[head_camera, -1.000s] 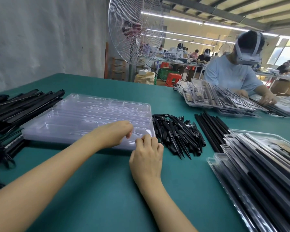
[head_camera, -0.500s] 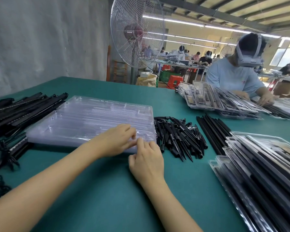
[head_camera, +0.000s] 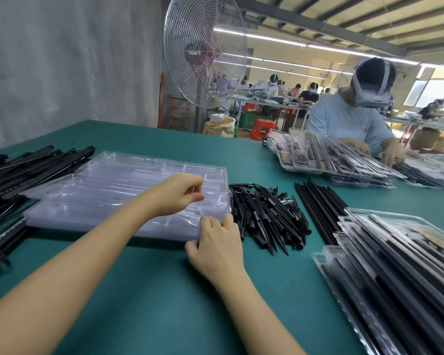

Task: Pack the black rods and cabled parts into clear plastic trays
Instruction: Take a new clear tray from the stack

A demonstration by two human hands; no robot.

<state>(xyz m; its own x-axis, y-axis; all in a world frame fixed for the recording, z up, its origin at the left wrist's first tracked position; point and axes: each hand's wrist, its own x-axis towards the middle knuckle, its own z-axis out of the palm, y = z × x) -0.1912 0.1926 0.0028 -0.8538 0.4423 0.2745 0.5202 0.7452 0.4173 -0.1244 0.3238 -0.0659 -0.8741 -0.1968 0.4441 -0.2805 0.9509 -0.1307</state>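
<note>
A: Clear tray stack (head_camera: 92, 216) located?
B: Centre-left of frame. Top tray (head_camera: 139, 180) edge is pinched by left hand (head_camera: 176, 194); stack corner is gripped by right hand (head_camera: 217, 248).
A: Handling?
B: Judged light, flexible, slippery; best peeled at the corner rim.

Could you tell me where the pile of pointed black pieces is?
The pile lies right of centre in the head view, on the green table, between the clear tray stack and the black rods.
</note>
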